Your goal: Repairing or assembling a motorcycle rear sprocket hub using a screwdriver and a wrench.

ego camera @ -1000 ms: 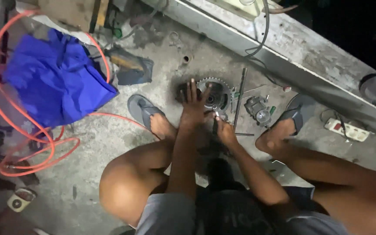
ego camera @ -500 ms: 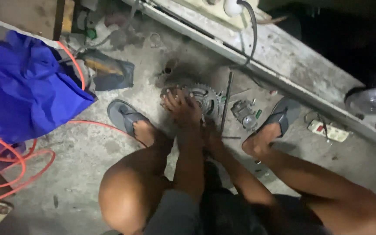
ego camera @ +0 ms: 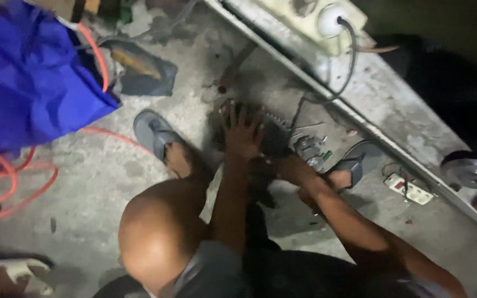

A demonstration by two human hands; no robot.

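— What is under the left hand (ego camera: pixel 242 135)?

— A round, dark metal gear (ego camera: pixel 271 132) with fine teeth along its rim, lying flat on the rough, stained concrete floor (ego camera: pixel 100 187) between the person's two feet. The hand lies spread on top of it, fingers open and pressed down, gripping nothing.

— And the right hand (ego camera: pixel 285 165)?

— It sits low, just beside the gear's near edge, but the blur and shadow hide the fingers (I cannot tell whether it is closed on anything). Just past it lies a small shiny metal part (ego camera: pixel 308 149), cylindrical, well worn.

— What else is about?

— Grey rubber sandals, one on the left foot (ego camera: pixel 155 135), the other on the right (ego camera: pixel 354 163). A crumpled blue cloth (ego camera: pixel 28 77), soft and matte, with a thin orange cord (ego camera: pixel 12 182) looping beside it. A pale, scuffed beam (ego camera: pixel 393 121) runs diagonally, bearing a cream socket box (ego camera: pixel 316 22) with a black cable (ego camera: pixel 351 60). A small white power strip (ego camera: pixel 409 190) lies on the floor below it.

— Changed from half a second ago?

— The view has swung closer and leftward; the cloth now fills the upper left corner. The left hand remains flat on the gear, the right remains tucked at its edge.
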